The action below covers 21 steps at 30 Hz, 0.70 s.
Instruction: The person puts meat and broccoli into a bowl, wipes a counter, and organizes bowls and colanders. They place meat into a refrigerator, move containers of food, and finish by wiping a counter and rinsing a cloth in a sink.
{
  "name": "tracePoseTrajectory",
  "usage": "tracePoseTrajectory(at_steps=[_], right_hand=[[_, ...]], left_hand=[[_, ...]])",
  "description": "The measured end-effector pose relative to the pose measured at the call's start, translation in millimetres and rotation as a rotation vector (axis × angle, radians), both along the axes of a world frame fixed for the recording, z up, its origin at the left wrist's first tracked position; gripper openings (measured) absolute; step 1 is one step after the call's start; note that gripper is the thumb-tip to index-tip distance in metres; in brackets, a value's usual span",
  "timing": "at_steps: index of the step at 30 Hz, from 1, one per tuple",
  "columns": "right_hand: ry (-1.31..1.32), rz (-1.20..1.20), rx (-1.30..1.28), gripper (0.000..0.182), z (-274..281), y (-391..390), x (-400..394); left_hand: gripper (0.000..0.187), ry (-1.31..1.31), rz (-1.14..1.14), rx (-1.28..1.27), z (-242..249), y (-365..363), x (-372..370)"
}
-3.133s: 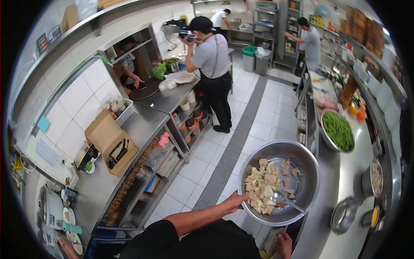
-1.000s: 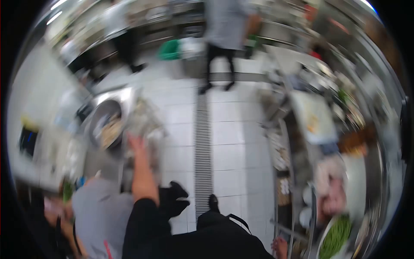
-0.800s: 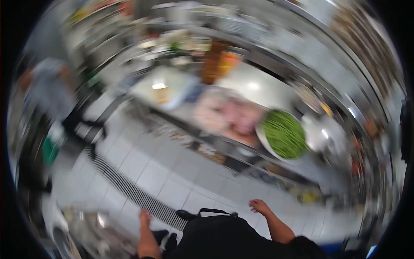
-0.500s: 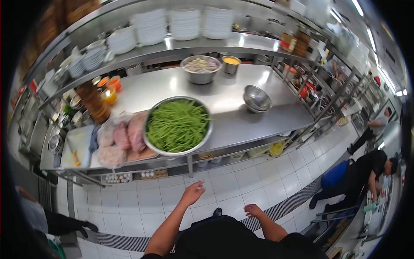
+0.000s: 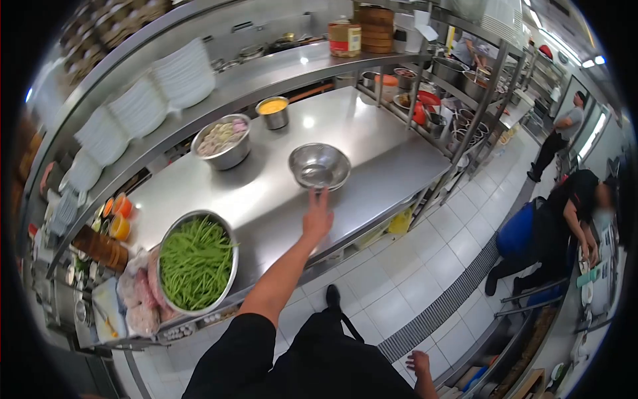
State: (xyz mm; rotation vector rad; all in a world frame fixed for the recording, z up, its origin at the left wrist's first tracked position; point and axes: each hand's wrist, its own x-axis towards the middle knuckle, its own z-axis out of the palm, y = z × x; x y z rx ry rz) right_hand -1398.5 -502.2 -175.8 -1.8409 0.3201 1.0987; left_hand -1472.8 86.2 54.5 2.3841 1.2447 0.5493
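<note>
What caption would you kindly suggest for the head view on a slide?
Left hand reaching to the empty steel bowl on the steel counter, beside a bowl of green beans.

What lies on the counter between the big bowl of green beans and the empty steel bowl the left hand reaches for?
Only bare steel counter, crossed by the left hand and its forearm, lies between the green beans bowl and the empty bowl in the head view.

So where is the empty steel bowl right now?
In the head view the empty steel bowl sits on the steel counter, centre-right, just beyond the left hand, right of the bowl of pale food.
</note>
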Motion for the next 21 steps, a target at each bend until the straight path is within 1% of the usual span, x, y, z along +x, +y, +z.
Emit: tracePoseTrajectory(at_steps=[1, 2, 3, 4, 5, 7, 9, 11, 12, 14, 16, 18, 19, 20, 21], right_hand=[[0.037, -0.017, -0.045, 0.030, 0, -1, -4], [0.075, -0.034, -0.088, 0.031, 2, -3, -6], [-0.025, 0.112, -0.050, 0.031, -5, -16, -9], [-0.125, 0.260, -0.017, 0.031, -9, -24, -8], [-0.090, 0.209, -0.052, 0.031, -2, -26, -7], [0.017, -0.001, -0.141, 0.031, 17, -18, 3], [0.030, -0.103, -0.173, 0.032, 39, 0, 23], [-0.006, -0.163, -0.167, 0.032, 52, 19, 49], [-0.038, -0.183, -0.165, 0.033, 56, 28, 63], [-0.087, -0.221, -0.156, 0.034, 60, 45, 87], [-0.104, -0.261, -0.128, 0.034, 50, 64, 115], [-0.035, -0.243, -0.161, 0.040, 20, 63, 143], [-0.040, -0.255, -0.140, 0.040, 18, 74, 159], [-0.005, -0.299, -0.115, 0.040, 18, 78, 170], [0.029, -0.337, -0.090, 0.041, 28, 82, 179]], left_hand=[[0.068, -0.001, 0.035, 0.040, -4, 22, 14], [0.062, 0.026, 0.065, 0.098, -18, 45, 26], [0.056, 0.051, 0.096, 0.155, -31, 67, 39], [0.047, 0.081, 0.139, 0.088, -37, 89, 51], [0.039, 0.114, 0.186, 0.019, -41, 110, 62], [0.029, 0.094, 0.305, 0.164, -57, 150, 79], [0.028, 0.084, 0.439, 0.176, -51, 191, 95], [0.026, 0.046, 0.513, 0.319, -72, 250, 102], [0.024, 0.063, 0.528, 0.271, -60, 262, 105], [0.036, 0.167, 0.491, 0.141, -64, 297, 110], [0.060, 0.111, 0.572, 0.165, -10, 257, 146], [0.078, 0.179, 0.504, 0.189, -19, 237, 183], [0.072, 0.155, 0.367, 0.294, -28, 210, 205], [0.065, 0.094, 0.297, 0.168, -53, 178, 233], [0.054, -0.117, 0.160, -0.149, -70, 143, 259]])
